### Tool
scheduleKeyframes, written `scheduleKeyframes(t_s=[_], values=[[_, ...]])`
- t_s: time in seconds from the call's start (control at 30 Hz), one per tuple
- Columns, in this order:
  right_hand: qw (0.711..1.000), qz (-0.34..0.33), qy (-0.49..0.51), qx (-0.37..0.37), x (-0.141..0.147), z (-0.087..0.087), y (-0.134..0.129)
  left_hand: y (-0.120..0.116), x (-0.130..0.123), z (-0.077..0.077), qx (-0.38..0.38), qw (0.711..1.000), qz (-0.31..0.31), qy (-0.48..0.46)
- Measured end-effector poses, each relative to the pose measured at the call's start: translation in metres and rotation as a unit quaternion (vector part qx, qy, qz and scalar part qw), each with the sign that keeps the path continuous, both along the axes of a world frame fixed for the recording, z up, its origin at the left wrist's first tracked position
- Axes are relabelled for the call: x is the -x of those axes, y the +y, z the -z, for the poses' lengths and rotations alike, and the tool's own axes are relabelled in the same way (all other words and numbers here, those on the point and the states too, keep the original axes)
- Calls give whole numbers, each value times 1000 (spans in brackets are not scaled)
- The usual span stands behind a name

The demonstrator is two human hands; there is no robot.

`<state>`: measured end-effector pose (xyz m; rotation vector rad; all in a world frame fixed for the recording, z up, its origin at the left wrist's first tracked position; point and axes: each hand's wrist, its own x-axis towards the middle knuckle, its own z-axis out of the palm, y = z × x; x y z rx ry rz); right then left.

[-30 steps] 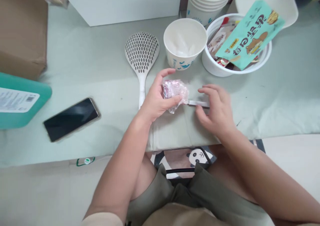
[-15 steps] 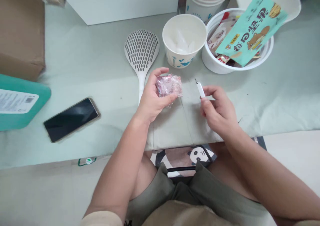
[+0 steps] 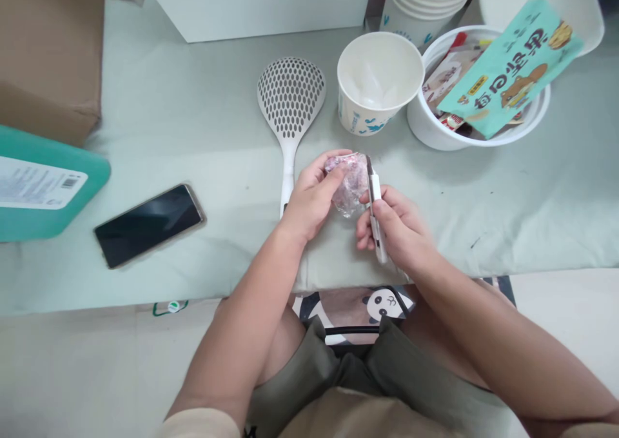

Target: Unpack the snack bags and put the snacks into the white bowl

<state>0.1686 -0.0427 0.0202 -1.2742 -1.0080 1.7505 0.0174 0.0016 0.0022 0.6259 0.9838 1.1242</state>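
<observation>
My left hand is closed on a small pink and red packet in clear plastic wrap, held above the table's front part. In my right hand is a white utility knife, its dark blade pointing away from me. The blade lies along the packet's right edge; whether it touches or cuts the wrap I cannot tell. Beyond the hands stands a white paper cup with blue print, with crumpled clear plastic inside. A white slotted skimmer lies to the left, its handle partly behind my left hand.
At the right, a white tub holds packaged snacks and a turquoise nut pouch. Stacked paper cups and a white box stand behind. On the left are a phone, a green container and a cardboard box.
My right hand has brought the knife leftward to the packet's edge, and the knife now stands more upright. My left thumb has shifted onto the packet's upper side. The whole view has shifted slightly.
</observation>
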Motion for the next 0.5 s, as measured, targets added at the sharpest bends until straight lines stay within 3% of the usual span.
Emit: scheduleKeyframes(t_s=[0.23, 0.5], values=[[997, 5, 8, 77, 5, -4, 6, -1, -1, 6, -38, 999, 3, 8], [991, -6, 20, 135, 8, -6, 3, 1, -3, -5, -28, 998, -58, -24]])
